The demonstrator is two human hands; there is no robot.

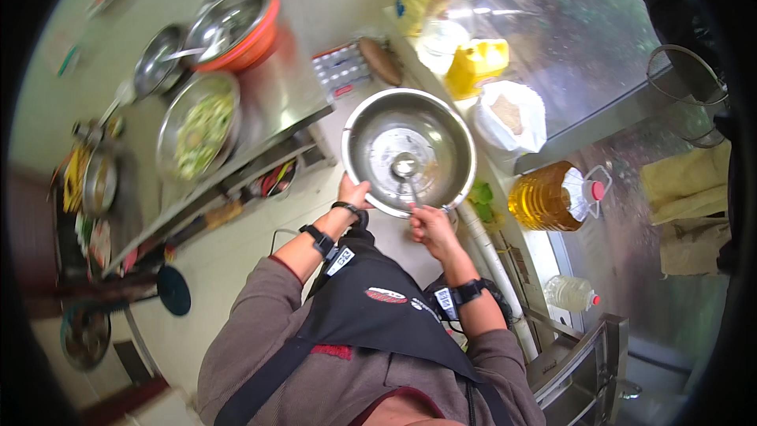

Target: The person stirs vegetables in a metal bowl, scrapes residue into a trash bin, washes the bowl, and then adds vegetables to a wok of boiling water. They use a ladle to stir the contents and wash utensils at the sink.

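In front of my body is a large stainless steel basin [452, 148], with a little wet residue on its bottom. My left hand [355, 192] grips the basin's near-left rim, thumb over the edge. The handle of a metal ladle [406, 165] is in my right hand [433, 228], close to the near rim. The ladle's round bowl rests low inside the basin, or just above its bottom; I cannot tell which. Whether my right hand also touches the rim is unclear.
Left, a steel table [290, 80] carries a bowl of chopped green vegetables [204, 133] and an orange basin [254, 41] with a steel bowl inside. Along the right ledge stand an oil jug [541, 195], an open white sack [511, 118] and a yellow container [476, 68]. A white pipe [491, 260] runs below.
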